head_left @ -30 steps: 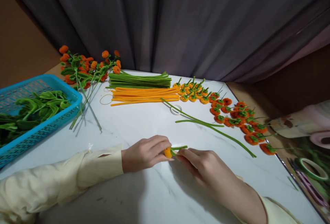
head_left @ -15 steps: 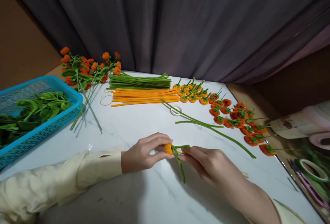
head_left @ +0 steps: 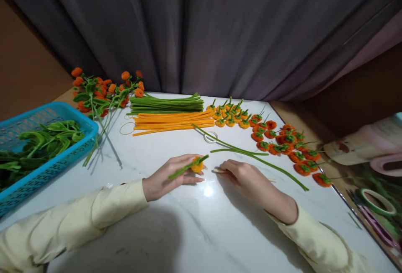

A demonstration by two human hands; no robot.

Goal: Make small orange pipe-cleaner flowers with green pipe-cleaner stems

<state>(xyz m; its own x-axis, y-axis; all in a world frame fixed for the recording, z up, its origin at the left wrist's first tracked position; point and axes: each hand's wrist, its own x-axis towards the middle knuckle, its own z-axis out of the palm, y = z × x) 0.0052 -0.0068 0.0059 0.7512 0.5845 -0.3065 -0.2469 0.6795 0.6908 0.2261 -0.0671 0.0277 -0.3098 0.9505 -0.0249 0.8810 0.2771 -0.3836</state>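
Note:
Between the fingers of my left hand point(head_left: 174, 176) is a small yellow-orange fuzzy ball point(head_left: 197, 164), with a green fuzzy stem point(head_left: 182, 171) lying across its top. My right hand point(head_left: 248, 181) is closed around a thin wooden stick point(head_left: 217, 171), whose tip points left toward the ball without touching it. Long green stems point(head_left: 251, 153) lie on the white table just beyond my hands, and a white tape ring point(head_left: 210, 137) sits partly under one of them.
Bundles of green stems point(head_left: 166, 104) and orange strips point(head_left: 172, 121) lie at the back. Yellow balls point(head_left: 230, 121) and orange ones point(head_left: 285, 139) are grouped right of them. A blue basket point(head_left: 91, 132) of leaves stands left; scissors point(head_left: 373, 222) lie far right.
The stick has come away from the yellow ball as my hands moved apart. My left hand has turned the ball so its green stem shows on top. The camera view has shifted slightly.

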